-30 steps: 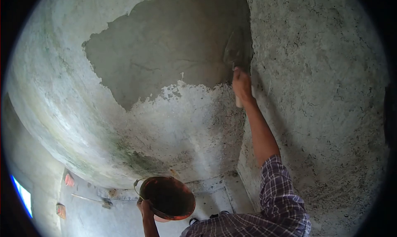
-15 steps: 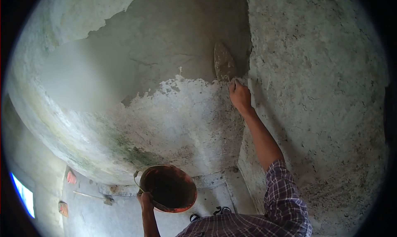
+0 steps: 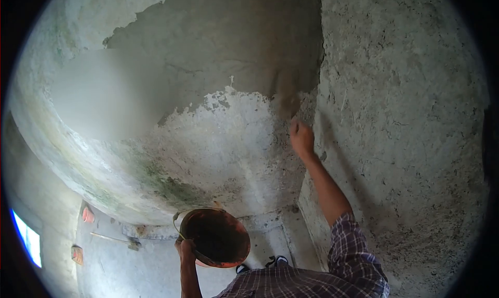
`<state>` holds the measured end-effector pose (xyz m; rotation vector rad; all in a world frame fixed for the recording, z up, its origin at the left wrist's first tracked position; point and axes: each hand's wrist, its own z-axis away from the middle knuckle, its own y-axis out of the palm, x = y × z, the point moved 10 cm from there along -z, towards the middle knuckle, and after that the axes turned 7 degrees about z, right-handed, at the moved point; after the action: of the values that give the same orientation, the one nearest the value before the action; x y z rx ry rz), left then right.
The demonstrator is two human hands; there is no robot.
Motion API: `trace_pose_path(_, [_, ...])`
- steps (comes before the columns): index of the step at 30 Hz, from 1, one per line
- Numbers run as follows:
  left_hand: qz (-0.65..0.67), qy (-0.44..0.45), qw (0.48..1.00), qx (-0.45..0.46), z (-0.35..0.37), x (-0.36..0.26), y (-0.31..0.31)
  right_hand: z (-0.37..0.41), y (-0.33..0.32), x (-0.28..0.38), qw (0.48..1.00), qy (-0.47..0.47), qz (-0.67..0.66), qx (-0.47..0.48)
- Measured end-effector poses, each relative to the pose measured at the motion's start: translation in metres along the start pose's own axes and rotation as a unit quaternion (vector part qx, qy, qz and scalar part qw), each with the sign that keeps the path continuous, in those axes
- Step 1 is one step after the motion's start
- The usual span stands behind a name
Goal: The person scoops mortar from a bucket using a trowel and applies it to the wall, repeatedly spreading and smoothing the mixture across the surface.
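My right hand (image 3: 302, 139) is closed round the handle of a pointed trowel (image 3: 286, 95), its blade blurred against the wall near the corner. The blade lies over the lower edge of a dark grey patch of plaster (image 3: 223, 43). Below that edge the wall (image 3: 234, 137) is pale and rough. Down by my body, my left hand (image 3: 186, 249) grips an orange-red bucket (image 3: 244, 244) at its rim and wire handle. The bucket tilts so that its dark inside faces me; what lies in it is too dark to make out.
A rough side wall (image 3: 400, 116) meets the plastered wall on the right. My feet (image 3: 281, 260) stand on the grey floor (image 3: 156, 267). Farther left lie a long-handled tool (image 3: 112, 238) and two reddish objects, one a small bucket (image 3: 88, 215). A bright opening (image 3: 27, 239) shows at far left.
My right hand and the trowel have moved down the wall, the blade now crossing the plaster's lower edge. The bucket stays in my left hand, nearly in the same place.
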<state>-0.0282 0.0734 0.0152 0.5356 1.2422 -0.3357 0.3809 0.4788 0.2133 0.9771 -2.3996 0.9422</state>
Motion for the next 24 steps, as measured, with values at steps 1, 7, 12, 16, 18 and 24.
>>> trace_pose_path(1, [-0.001,0.0,1.0,0.002,0.001,-0.001,-0.003,-0.02,-0.002,-0.008,0.999,0.039,-0.011,0.005])
trace_pose_path(7, [0.011,-0.001,1.0,-0.009,-0.011,0.008,-0.02,0.0,0.062,0.015,0.996,-0.056,0.067,0.019])
trace_pose_path(12, [0.0,0.019,1.0,0.003,-0.009,-0.009,-0.017,0.084,0.098,0.045,0.981,-0.124,0.045,0.14])
trace_pose_path(16, [-0.001,0.018,0.999,-0.032,-0.002,-0.021,-0.023,0.051,0.055,0.036,0.995,-0.098,0.006,0.031])
trace_pose_path(18, [0.01,0.021,0.999,-0.043,0.004,-0.019,-0.039,0.01,0.021,0.036,0.997,-0.069,0.025,-0.023])
trace_pose_path(24, [0.015,0.006,0.999,-0.05,-0.01,-0.001,-0.051,-0.045,0.024,0.046,0.998,-0.026,0.037,-0.044])
